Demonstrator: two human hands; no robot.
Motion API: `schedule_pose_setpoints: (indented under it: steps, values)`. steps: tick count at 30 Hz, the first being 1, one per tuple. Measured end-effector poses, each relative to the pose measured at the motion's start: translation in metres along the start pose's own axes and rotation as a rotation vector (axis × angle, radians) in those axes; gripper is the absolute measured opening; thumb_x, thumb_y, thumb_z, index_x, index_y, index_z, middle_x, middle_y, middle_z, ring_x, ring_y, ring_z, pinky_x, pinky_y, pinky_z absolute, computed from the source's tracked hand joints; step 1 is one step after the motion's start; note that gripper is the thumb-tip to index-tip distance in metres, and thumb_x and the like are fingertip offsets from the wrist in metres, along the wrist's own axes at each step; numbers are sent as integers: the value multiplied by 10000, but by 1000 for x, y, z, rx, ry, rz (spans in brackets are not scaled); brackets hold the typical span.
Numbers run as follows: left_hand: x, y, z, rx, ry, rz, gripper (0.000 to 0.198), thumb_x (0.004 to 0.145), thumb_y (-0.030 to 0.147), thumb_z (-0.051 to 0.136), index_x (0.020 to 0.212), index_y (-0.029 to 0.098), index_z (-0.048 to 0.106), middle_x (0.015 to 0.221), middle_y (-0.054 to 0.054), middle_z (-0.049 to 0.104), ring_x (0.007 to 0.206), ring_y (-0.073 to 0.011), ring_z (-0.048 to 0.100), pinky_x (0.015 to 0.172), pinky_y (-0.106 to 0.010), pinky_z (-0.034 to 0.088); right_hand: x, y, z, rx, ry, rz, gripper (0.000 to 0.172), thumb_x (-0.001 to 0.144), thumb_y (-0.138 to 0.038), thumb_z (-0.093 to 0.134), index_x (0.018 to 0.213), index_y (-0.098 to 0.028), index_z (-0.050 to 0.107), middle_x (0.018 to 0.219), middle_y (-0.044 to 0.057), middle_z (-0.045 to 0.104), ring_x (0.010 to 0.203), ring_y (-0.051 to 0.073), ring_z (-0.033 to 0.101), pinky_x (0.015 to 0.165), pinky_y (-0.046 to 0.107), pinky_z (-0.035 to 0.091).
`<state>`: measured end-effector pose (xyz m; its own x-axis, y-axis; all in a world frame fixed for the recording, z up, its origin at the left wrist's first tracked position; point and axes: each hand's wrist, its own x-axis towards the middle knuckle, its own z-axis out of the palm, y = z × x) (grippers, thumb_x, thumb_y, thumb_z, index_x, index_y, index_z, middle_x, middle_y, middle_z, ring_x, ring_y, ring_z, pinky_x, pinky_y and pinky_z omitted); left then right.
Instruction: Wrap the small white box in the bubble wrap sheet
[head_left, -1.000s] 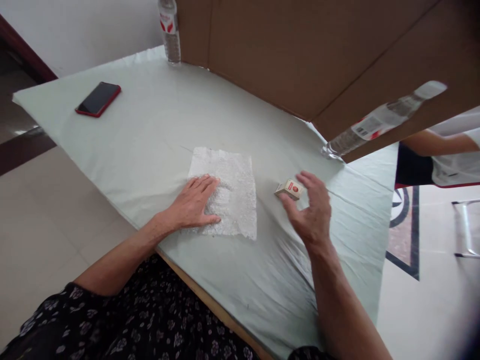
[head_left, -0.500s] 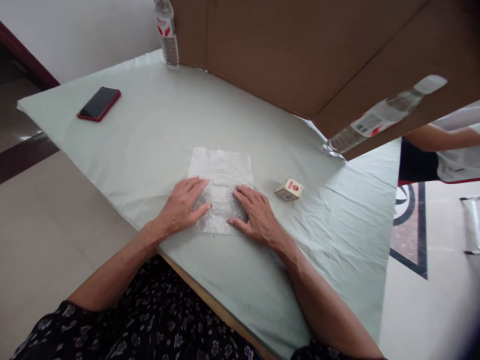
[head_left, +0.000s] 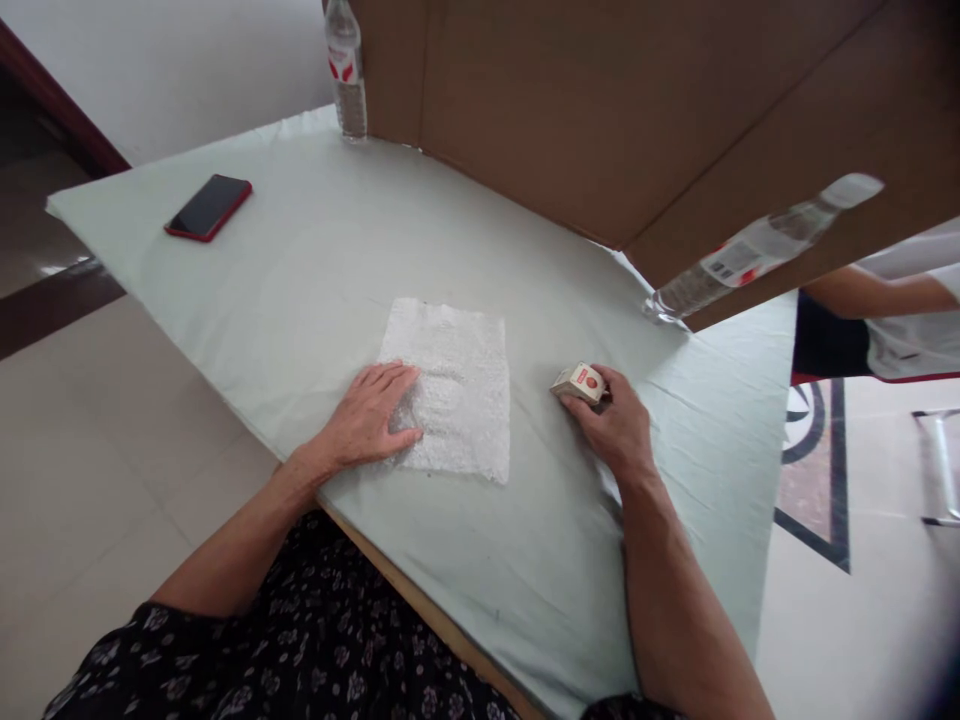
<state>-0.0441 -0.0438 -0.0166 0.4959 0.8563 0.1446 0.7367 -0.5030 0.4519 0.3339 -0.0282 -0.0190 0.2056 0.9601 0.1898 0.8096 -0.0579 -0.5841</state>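
Note:
A sheet of clear bubble wrap (head_left: 461, 390) lies flat on the table in front of me. My left hand (head_left: 373, 415) rests on its left edge, fingers stretched out and thumb apart. To the right of the sheet, my right hand (head_left: 616, 420) grips a small cream-coloured cardboard box (head_left: 579, 383) with red print, thumb on the near side and fingers round the far right side. The box is tilted a little, and I cannot tell whether it still touches the cloth.
A pale green cloth (head_left: 300, 270) covers the table. A red-cased phone (head_left: 210, 208) lies at the far left. Brown cardboard panels (head_left: 525, 110) stand along the back, with one water bottle (head_left: 347, 75) at the left and another bottle (head_left: 757, 250) at the right. Beyond them shows a person's arm (head_left: 877, 292).
My right hand has left the bubble wrap, moved right and taken hold of the small box. My left hand stays on the sheet. The view has shifted slightly.

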Motion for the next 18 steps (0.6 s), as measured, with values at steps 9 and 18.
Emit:
schedule_pose_setpoints:
  steps: [9, 18]
  values:
    - [0, -2, 0, -34, 13, -4, 835, 821, 443, 685, 1531, 157, 352, 1527, -202, 509, 1454, -373, 432, 1210, -564, 307, -13, -105, 14, 289, -112, -352, 494, 776, -436, 775, 1226, -275, 648, 1218, 67, 726, 1054, 262, 679, 958, 441, 526]
    - [0, -1, 3, -32, 7, -11, 863, 812, 443, 697, 1534, 135, 339, 1533, -210, 502, 1461, -371, 425, 1226, -555, 291, -16, -113, 83, 141, -390, -501, 626, 836, -349, 710, 1426, -240, 535, 1330, 127, 679, 1176, 339, 621, 1022, 539, 463]
